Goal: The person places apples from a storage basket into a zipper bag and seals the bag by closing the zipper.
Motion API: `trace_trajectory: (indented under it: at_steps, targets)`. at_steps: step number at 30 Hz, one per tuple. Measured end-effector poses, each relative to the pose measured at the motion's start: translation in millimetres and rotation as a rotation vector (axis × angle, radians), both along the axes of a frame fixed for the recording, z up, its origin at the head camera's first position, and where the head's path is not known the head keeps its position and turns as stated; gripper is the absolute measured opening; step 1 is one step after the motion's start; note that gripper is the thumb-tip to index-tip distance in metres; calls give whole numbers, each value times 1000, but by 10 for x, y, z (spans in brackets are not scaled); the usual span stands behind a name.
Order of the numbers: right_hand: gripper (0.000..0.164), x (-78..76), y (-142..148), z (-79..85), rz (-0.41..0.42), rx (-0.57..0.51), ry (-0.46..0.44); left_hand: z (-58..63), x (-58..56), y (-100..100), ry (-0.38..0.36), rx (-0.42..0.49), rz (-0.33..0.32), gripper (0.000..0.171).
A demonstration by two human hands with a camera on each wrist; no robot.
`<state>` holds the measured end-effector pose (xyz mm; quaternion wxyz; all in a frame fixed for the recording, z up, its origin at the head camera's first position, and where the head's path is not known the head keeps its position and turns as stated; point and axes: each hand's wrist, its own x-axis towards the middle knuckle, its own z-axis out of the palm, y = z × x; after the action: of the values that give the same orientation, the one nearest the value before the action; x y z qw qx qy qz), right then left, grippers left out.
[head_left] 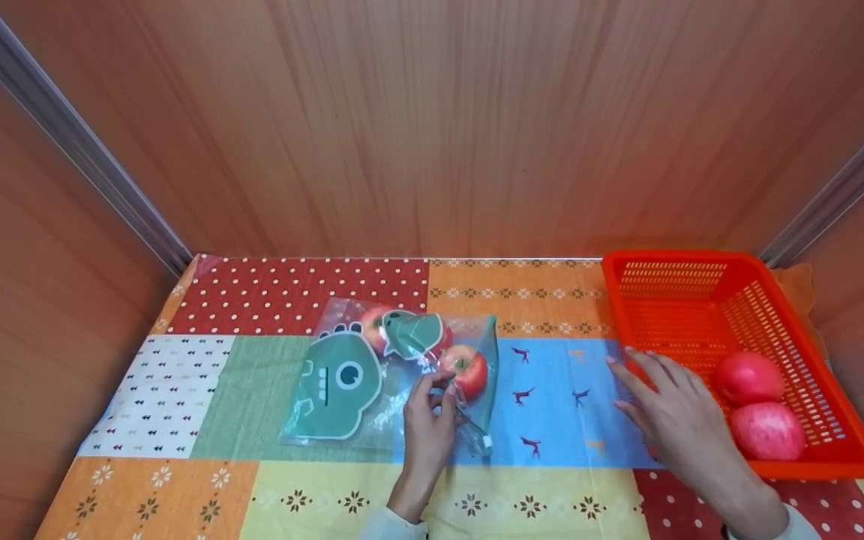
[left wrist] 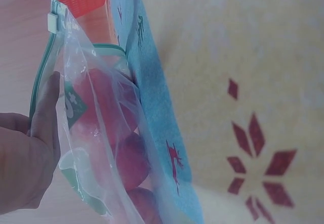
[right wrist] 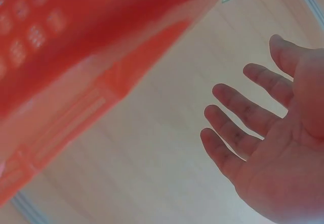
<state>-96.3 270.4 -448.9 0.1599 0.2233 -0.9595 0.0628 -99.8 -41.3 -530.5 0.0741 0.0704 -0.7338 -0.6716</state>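
Apples show in two places: three already inside the unzipped bag at seven o'clock, its edge pinched by the left hand; two left in the basket at four o'clock, where the right hand hovers empty, fingers spread.

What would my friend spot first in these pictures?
In the head view, probably the red-orange plastic basket on the right, with two red apples inside. Next, left of it, the clear slider bag of more apples, with its big one-eyed green monster print.
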Motion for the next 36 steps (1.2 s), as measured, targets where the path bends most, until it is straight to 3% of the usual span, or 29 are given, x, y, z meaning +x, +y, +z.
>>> trace_trajectory:
  at_steps: [22, 36]
  targets:
    - [73, -92, 621, 94, -109, 2, -88, 8, -5, -11, -17, -16, -1, 21]
    - [67, -262, 1037, 57, -137, -4, -156, 2, -17, -2, -8, 9, -9, 25]
